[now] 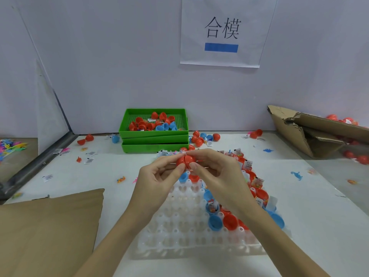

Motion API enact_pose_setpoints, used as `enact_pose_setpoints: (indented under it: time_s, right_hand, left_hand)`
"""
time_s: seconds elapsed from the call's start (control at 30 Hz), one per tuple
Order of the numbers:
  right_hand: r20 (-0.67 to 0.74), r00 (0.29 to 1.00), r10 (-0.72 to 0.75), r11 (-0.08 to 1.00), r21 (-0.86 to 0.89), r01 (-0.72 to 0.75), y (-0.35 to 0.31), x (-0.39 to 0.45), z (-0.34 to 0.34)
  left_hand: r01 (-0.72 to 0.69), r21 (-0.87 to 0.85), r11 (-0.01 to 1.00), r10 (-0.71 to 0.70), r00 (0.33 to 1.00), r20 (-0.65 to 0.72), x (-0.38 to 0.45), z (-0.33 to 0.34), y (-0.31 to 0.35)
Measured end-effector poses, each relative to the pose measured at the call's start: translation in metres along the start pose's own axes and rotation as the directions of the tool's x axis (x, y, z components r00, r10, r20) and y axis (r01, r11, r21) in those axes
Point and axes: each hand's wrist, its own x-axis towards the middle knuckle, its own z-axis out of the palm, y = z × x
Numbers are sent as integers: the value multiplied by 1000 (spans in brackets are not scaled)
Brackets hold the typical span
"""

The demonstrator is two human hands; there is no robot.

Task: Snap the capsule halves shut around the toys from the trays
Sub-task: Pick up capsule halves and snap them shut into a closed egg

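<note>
A red capsule (186,160) is held between both hands above the white cup tray (179,228); its two halves meet at a visible seam. My left hand (159,174) pinches its left half, my right hand (215,170) its right half. Along the tray's right side, red and blue open capsule halves (229,221) sit in the cups, some with small packed toys (212,205) inside. The tray's left cups hold nothing.
Stacked green trays (154,134) with loose capsule halves stand at the back. Cardboard (48,226) lies at the front left, a torn cardboard box (311,128) with red capsules at the right. Loose capsules, labels and small toys are scattered over the white table.
</note>
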Motion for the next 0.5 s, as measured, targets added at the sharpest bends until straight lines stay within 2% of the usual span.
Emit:
enact_pose_setpoints:
  time_s: [0.5]
  right_hand:
    - [-13, 1000, -27, 997, -77, 26, -2, -1, 3]
  left_hand:
    - [-47, -19, 999, 48, 998, 50, 2, -7, -3]
